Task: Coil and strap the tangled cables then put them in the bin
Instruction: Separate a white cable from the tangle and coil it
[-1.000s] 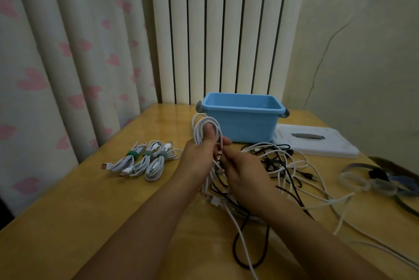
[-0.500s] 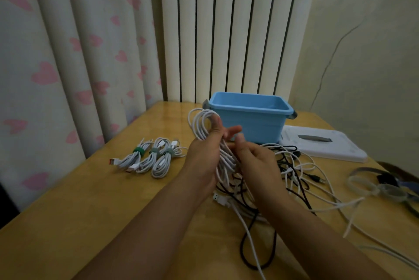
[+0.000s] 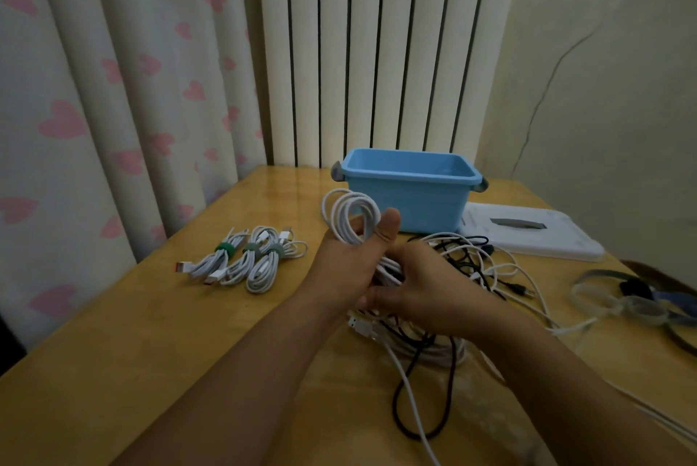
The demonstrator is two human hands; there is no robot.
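My left hand (image 3: 345, 265) grips a coil of white cable (image 3: 349, 214), thumb pressed over the loops, which stick up above the hand. My right hand (image 3: 418, 284) is curled round the lower part of the same coil, just right of the left hand. Under and to the right of both hands lies a tangle of white and black cables (image 3: 467, 262). A white plug (image 3: 358, 326) hangs below the hands. Three strapped white coils (image 3: 249, 262) with green straps lie on the table at the left. The blue bin (image 3: 407, 190) stands behind the hands.
The wooden table (image 3: 132, 345) meets a heart-patterned curtain (image 3: 94, 107) at the left. A white flat lid (image 3: 531, 231) lies right of the bin. Loose straps and dark bands (image 3: 633, 299) lie at the right edge. A black cable loop (image 3: 418, 409) trails toward the front.
My right hand has dropped from beside the left thumb to lower on the coil and now wraps round it. The left hand keeps its grip on the white coil.
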